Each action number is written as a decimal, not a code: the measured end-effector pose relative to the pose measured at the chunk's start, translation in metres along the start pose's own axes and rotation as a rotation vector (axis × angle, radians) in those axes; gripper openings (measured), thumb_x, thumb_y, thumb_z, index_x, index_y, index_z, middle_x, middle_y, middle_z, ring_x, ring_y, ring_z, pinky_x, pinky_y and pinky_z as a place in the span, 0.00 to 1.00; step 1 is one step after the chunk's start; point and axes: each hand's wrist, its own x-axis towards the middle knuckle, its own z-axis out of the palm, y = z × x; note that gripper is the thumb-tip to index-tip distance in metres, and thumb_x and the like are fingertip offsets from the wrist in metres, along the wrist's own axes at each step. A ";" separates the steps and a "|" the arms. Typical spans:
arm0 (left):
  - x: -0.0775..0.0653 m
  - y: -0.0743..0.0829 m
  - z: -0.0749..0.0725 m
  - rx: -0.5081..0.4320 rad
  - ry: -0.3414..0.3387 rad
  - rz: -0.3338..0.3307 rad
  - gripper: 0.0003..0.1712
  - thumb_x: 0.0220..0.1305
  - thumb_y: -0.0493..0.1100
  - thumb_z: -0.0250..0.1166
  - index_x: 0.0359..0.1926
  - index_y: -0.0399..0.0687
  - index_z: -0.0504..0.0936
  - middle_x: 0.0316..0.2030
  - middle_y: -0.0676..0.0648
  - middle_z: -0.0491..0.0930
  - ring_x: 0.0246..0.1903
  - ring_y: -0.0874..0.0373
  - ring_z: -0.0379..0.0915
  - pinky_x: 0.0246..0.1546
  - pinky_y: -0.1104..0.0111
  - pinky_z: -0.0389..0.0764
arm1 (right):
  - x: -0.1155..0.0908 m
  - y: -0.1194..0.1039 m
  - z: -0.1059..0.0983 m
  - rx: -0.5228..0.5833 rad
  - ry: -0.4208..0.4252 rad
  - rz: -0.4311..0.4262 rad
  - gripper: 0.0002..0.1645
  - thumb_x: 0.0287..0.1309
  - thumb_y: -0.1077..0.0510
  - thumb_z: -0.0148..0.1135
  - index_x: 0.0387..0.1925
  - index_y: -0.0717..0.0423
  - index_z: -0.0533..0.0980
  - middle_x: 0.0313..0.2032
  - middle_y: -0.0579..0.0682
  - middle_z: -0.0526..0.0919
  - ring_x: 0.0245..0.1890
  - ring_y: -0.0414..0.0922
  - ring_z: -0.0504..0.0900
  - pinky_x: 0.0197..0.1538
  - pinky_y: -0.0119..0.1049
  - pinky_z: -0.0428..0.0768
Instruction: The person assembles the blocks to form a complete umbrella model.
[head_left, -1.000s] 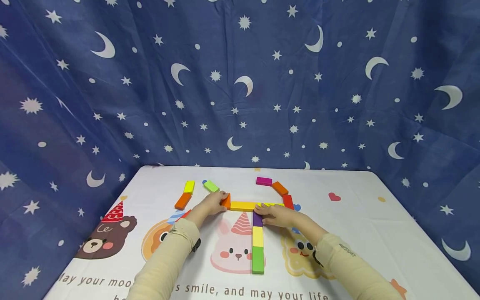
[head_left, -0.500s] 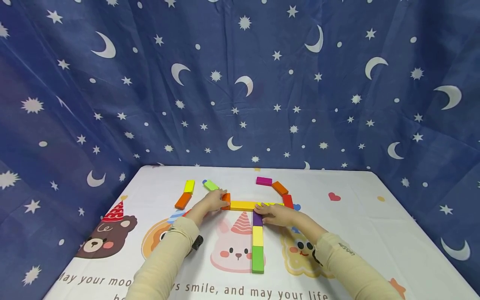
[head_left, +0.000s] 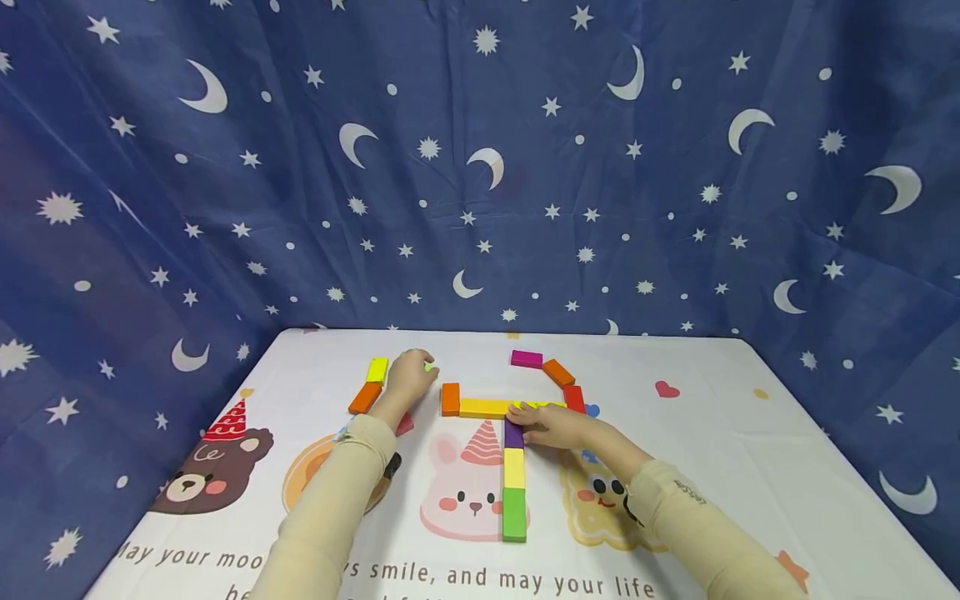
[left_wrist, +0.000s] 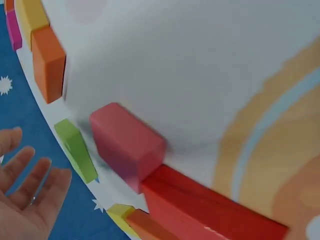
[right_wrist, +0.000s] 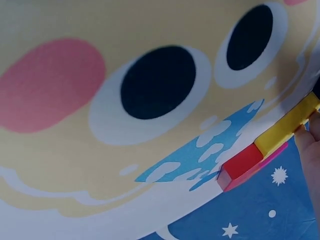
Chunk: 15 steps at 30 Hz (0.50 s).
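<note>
My left hand (head_left: 411,377) hovers over the back left of the table by a light green block (head_left: 429,367), which it mostly covers in the head view. In the left wrist view its fingers (left_wrist: 40,182) are spread, with a gap to the green block (left_wrist: 76,150). An orange block (head_left: 450,400) stands at the left end of a yellow-orange row (head_left: 483,408). My right hand (head_left: 553,425) rests its fingertips where the row meets a purple block (head_left: 513,432). In the right wrist view, its fingers touch the yellow block (right_wrist: 285,127).
Below the purple block lie a pale yellow block (head_left: 513,468) and a green block (head_left: 513,515). Red (head_left: 573,398), orange (head_left: 558,372) and magenta (head_left: 527,359) blocks curve at the right. Yellow (head_left: 377,370) and orange (head_left: 365,397) blocks lie left; pinkish (left_wrist: 127,142) and red (left_wrist: 200,205) ones beneath my left arm.
My left hand has left the orange block at the row's end and moved left and back to the light green block. The right hand has stayed in place.
</note>
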 end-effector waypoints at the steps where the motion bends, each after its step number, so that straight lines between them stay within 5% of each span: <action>1: 0.003 0.000 0.000 0.007 0.027 -0.016 0.15 0.61 0.41 0.62 0.45 0.36 0.82 0.45 0.38 0.82 0.47 0.44 0.78 0.51 0.56 0.78 | 0.000 0.000 -0.001 0.001 0.001 0.001 0.29 0.64 0.57 0.56 0.66 0.50 0.65 0.68 0.50 0.63 0.71 0.51 0.57 0.69 0.49 0.62; 8: 0.019 -0.003 0.007 0.027 0.142 -0.140 0.19 0.58 0.42 0.65 0.46 0.33 0.80 0.46 0.34 0.79 0.47 0.39 0.75 0.47 0.53 0.79 | -0.001 0.002 0.000 0.032 -0.008 0.018 0.31 0.62 0.55 0.58 0.67 0.49 0.65 0.69 0.50 0.62 0.71 0.52 0.56 0.69 0.51 0.61; 15: 0.025 -0.009 0.018 0.072 0.104 -0.295 0.28 0.58 0.50 0.65 0.50 0.29 0.76 0.51 0.30 0.71 0.53 0.35 0.69 0.50 0.52 0.78 | 0.000 0.000 -0.001 0.052 -0.006 0.021 0.30 0.63 0.54 0.57 0.66 0.48 0.65 0.69 0.51 0.62 0.71 0.52 0.57 0.69 0.51 0.61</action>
